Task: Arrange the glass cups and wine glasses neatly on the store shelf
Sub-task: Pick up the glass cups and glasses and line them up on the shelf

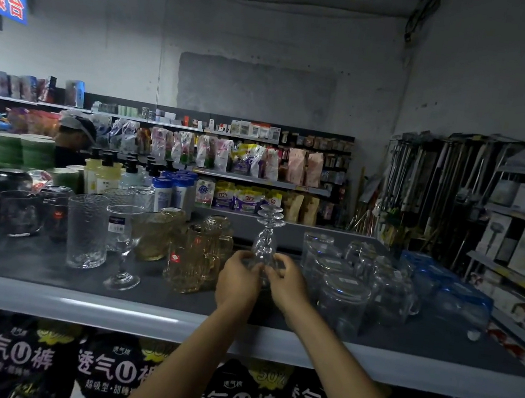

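I am steadying the stack of wine glasses [268,233] on the shelf [139,313] between amber mugs [193,256] and clear cups [342,289] — left hand [239,274] and right hand [286,284] both gripping its base — likely needing a slow, level release next.

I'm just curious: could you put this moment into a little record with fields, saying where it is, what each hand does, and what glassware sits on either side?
Place: store shelf, grey front rim
Left hand: grips the bowl end of the stemmed glasses
Right hand: grips the same glasses from the other side
Glasses held: clear, upside down, feet up, mid-shelf
To their left: amber mugs, upright wine glass, textured tumbler
To their right: clear tumblers in a group
Background: packaged goods on far shelves
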Tool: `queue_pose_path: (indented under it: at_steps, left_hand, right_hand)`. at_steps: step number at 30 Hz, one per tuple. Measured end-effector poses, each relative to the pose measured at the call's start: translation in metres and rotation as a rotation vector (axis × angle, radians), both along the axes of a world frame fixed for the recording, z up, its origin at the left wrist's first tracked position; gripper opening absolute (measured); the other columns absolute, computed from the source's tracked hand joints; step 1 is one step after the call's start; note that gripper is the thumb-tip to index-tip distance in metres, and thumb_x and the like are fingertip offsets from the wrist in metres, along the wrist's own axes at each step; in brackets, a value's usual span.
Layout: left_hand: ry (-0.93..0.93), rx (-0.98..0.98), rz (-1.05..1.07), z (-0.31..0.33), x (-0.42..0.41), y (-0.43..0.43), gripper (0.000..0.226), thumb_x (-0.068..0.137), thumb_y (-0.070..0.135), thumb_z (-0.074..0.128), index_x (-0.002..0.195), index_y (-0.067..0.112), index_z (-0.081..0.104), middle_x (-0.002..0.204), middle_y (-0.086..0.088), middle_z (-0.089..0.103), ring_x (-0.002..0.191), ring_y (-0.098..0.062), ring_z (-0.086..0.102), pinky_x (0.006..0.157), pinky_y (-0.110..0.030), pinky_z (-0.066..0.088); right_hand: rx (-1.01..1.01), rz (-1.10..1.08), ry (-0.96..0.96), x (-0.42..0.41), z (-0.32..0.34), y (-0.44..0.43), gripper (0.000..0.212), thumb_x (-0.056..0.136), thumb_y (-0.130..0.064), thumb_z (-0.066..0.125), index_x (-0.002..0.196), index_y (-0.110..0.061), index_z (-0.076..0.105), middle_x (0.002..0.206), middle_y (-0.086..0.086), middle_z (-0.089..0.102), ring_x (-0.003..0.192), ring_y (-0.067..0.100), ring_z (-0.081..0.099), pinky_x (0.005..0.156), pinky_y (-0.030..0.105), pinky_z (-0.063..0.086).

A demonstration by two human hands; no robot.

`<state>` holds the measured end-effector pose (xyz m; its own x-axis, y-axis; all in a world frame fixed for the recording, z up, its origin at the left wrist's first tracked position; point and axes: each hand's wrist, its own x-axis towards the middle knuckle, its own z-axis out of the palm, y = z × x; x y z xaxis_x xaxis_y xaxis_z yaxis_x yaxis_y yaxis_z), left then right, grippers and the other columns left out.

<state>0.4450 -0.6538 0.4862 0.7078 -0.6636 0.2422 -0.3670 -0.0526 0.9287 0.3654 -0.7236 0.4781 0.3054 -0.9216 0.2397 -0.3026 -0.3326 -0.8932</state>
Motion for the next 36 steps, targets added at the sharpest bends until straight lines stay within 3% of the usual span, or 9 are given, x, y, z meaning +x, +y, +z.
queue_pose_path:
  at_steps: [4,8,11,13,17,20,26,36]
  left_hand:
    - [-0.002,-0.002,-0.001,-0.002,-0.002,0.002,0.036,0.099,0.033,0.066,0.134,0.024,0.061,0.119,0.000,0.072,0.104,-0.020,0.067,0.095,-0.042,0.055]
    - [-0.028,0.002,0.008,-0.003,-0.004,0.005,0.037,0.099,0.033,0.066,0.134,0.023,0.057,0.118,0.000,0.071,0.102,-0.019,0.066,0.091,-0.040,0.054]
    - [-0.063,0.019,0.013,-0.002,-0.005,0.006,0.039,0.100,0.032,0.065,0.137,0.022,0.057,0.121,-0.001,0.072,0.098,-0.016,0.065,0.083,-0.034,0.049]
    - [-0.067,0.033,0.012,-0.001,-0.005,0.006,0.039,0.100,0.032,0.066,0.137,0.023,0.058,0.122,0.000,0.072,0.096,-0.014,0.063,0.082,-0.032,0.047]
    - [-0.062,0.043,0.001,-0.002,-0.005,0.006,0.041,0.098,0.033,0.068,0.137,0.026,0.059,0.120,0.003,0.073,0.100,-0.014,0.068,0.092,-0.041,0.056]
    - [-0.063,0.054,0.001,-0.001,-0.005,0.006,0.044,0.095,0.030,0.071,0.137,0.027,0.058,0.119,0.003,0.073,0.102,-0.015,0.068,0.093,-0.040,0.056]
    - [-0.106,0.042,0.027,-0.004,-0.010,0.007,0.047,0.091,0.029,0.075,0.136,0.029,0.058,0.121,0.004,0.072,0.106,-0.017,0.069,0.094,-0.044,0.057]
    - [-0.083,0.033,0.050,-0.006,-0.009,0.007,0.048,0.084,0.036,0.082,0.128,0.028,0.063,0.117,0.001,0.074,0.104,-0.019,0.070,0.094,-0.045,0.057]
  right_hand:
    - [-0.006,-0.007,-0.006,0.001,-0.003,0.000,0.039,0.103,-0.021,0.062,0.141,-0.021,0.056,0.122,0.009,0.071,0.109,0.025,0.068,0.095,0.039,0.054]
    - [-0.002,-0.009,-0.024,0.000,-0.003,-0.001,0.040,0.104,-0.020,0.059,0.143,-0.021,0.055,0.130,0.009,0.069,0.109,0.024,0.069,0.095,0.040,0.056]
    - [0.000,0.007,-0.049,-0.005,-0.001,0.001,0.039,0.107,-0.013,0.052,0.146,-0.018,0.053,0.133,0.007,0.067,0.088,0.005,0.064,0.074,0.024,0.052]
    - [-0.010,0.009,-0.043,-0.008,-0.001,0.000,0.038,0.109,-0.010,0.047,0.145,-0.018,0.053,0.131,0.006,0.066,0.081,-0.003,0.056,0.068,0.019,0.045]
    - [-0.022,-0.021,-0.048,-0.005,-0.002,-0.001,0.036,0.108,-0.007,0.044,0.139,-0.018,0.058,0.125,0.009,0.071,0.090,0.013,0.065,0.078,0.029,0.048]
    - [-0.009,-0.029,-0.061,-0.004,-0.002,0.000,0.033,0.109,-0.010,0.044,0.135,-0.019,0.060,0.119,0.007,0.071,0.089,0.013,0.066,0.079,0.032,0.053]
    - [-0.001,-0.026,-0.075,-0.005,-0.002,0.001,0.032,0.108,-0.012,0.045,0.135,-0.019,0.060,0.124,0.007,0.071,0.109,0.023,0.067,0.095,0.041,0.056]
    - [-0.066,-0.052,-0.030,-0.002,-0.009,-0.003,0.032,0.109,-0.016,0.045,0.137,-0.024,0.059,0.121,0.006,0.071,0.105,0.025,0.068,0.093,0.042,0.056]
